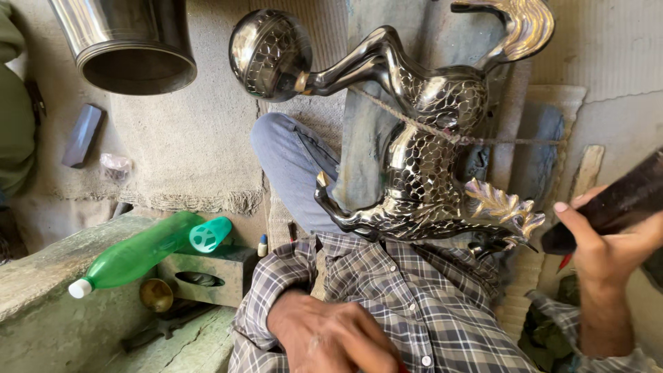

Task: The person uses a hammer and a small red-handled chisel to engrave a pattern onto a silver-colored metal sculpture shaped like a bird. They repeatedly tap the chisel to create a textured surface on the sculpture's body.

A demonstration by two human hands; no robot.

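- Floor-level workspace: rough grey matting (200,138) and a worn concrete ledge (48,290) at near left
- Engraved metal horse figure (421,152) lies centre on a grey board, forelegs on a patterned metal ball (269,52) at far centre, tied down by a rope (414,124) across its body
- Right hand (604,242) closed around a dark cylindrical tool (615,204), just right of the horse's mane, not touching it
- Left hand (324,335) near centre, resting on a plaid shirt; can't tell whether it grips anything
- Left side: green plastic bottle (138,252) lying on a small grey block (207,276), brass cup (156,293) below
- Far left: big steel cylinder (131,41), dark flat stone (83,135)
- Jeans knee (290,159) sits between ball and shirt
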